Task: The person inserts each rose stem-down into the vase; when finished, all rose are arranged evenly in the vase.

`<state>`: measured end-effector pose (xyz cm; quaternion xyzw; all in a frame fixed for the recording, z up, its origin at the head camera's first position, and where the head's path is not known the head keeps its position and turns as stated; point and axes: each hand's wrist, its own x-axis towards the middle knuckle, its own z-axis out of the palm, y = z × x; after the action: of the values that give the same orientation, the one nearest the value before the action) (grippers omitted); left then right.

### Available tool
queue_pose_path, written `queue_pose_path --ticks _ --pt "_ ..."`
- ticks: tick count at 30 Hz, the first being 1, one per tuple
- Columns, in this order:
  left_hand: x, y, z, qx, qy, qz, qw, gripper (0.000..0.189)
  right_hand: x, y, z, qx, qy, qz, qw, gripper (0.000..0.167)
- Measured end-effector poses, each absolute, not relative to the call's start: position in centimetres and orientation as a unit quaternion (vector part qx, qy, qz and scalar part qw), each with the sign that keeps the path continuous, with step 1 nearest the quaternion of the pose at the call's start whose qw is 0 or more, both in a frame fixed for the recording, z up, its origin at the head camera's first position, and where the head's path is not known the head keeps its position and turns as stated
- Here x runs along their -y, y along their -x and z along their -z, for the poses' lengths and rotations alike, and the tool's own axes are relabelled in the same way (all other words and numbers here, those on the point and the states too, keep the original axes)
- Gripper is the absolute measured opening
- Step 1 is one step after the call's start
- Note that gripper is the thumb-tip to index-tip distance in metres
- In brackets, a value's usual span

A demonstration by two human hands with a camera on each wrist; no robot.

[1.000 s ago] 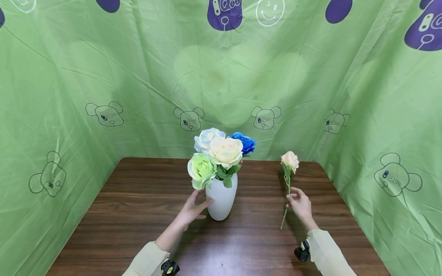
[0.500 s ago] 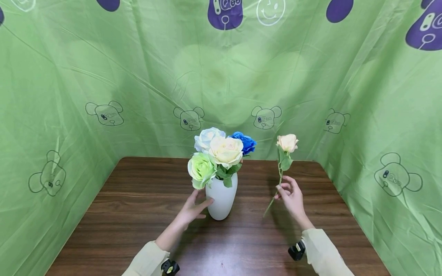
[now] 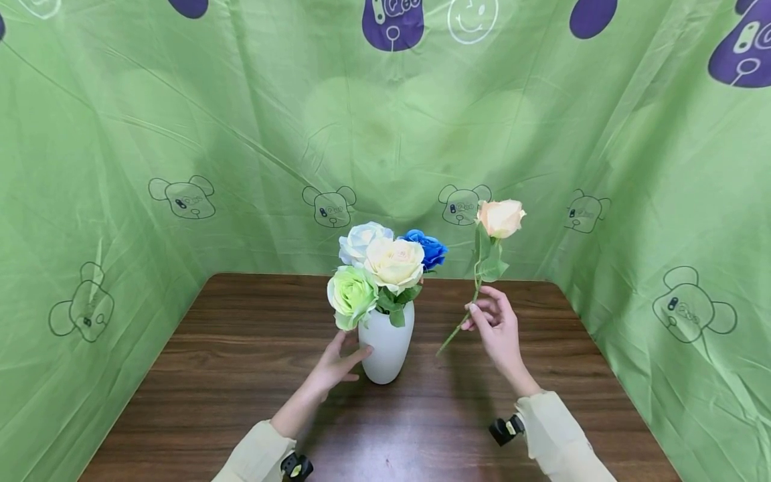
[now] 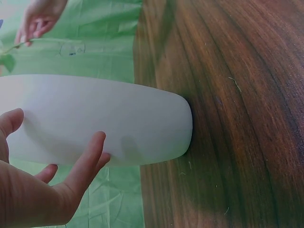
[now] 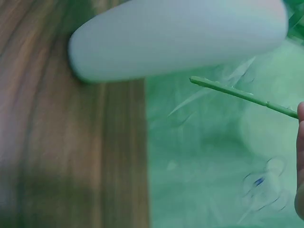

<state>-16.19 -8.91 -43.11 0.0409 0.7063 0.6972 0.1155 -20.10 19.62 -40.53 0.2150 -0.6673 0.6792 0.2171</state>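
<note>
My right hand (image 3: 498,329) pinches the stem of a pale peach artificial rose (image 3: 501,219), held up off the table to the right of the vase. Its stem slants down and left, and the cut stem end (image 5: 237,92) shows in the right wrist view, apart from the vase. The white vase (image 3: 387,348) stands upright, holding a light blue, a cream, a green and a blue rose. At the vase's left side is my left hand (image 3: 330,367), fingers spread; in the left wrist view the fingertips (image 4: 97,140) lie against or very near its wall.
The dark wood-grain table (image 3: 241,348) carries the vase. Green printed cloth (image 3: 385,134) hangs close behind the table and along both sides. Each wrist wears a small black camera, such as the right wrist camera (image 3: 506,428).
My right hand has lifted the peach rose and moved it up and left toward the vase, its stem tilting more. The left hand and the vase have stayed in place.
</note>
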Motion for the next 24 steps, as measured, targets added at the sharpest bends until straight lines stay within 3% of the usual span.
queue_pose_path --ticks 10,17,24 --pt "9.1 17.0 44.8 -0.701 -0.041 -0.702 0.114 0.062 -17.4 20.4 36.7 0.555 -0.284 -0.733 0.274 0.032" --pt "9.1 17.5 46.3 -0.713 -0.039 -0.692 0.106 0.065 -15.8 20.9 34.6 0.521 -0.281 -0.739 0.322 0.031" --pt "9.2 17.5 46.5 -0.717 -0.039 -0.688 0.106 0.066 -14.4 21.3 34.3 0.536 -0.292 -0.721 0.33 0.033"
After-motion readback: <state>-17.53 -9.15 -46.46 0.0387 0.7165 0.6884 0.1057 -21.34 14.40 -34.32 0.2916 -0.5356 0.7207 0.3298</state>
